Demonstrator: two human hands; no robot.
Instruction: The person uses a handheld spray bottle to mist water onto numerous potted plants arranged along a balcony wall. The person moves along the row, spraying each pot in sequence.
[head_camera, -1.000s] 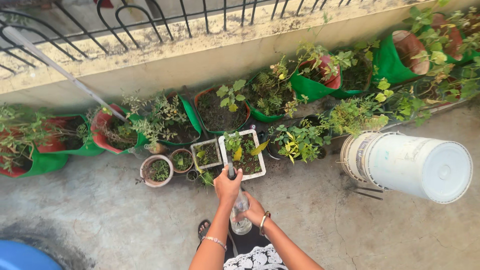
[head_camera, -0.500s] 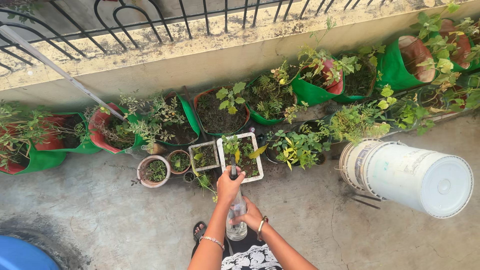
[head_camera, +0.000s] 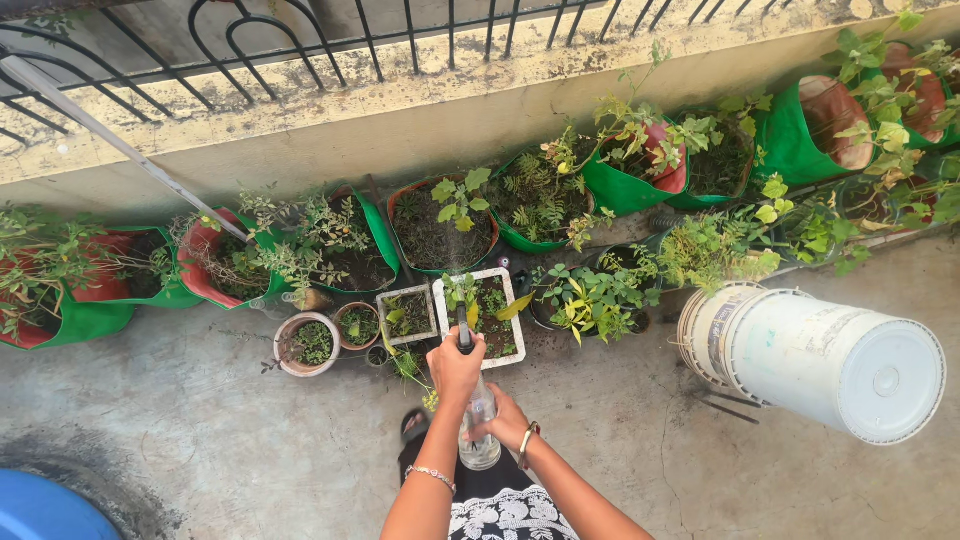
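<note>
Head view: left hand (head_camera: 455, 368) wraps its fingers around the dark trigger head of a clear plastic spray bottle (head_camera: 479, 432) (nozzle toward 12 o'clock). Right hand (head_camera: 506, 420) is clamped on the bottle body. Bottle sits above the concrete floor (head_camera: 220, 430), just short of the square white planter (head_camera: 482, 315).

left hand (head_camera: 456, 368) gripping top of clear spray bottle (head_camera: 480, 432) | right hand (head_camera: 508, 420) supporting bottle body | nozzle over white square planter (head_camera: 440, 300) | white bucket (head_camera: 830, 350) at right
</note>
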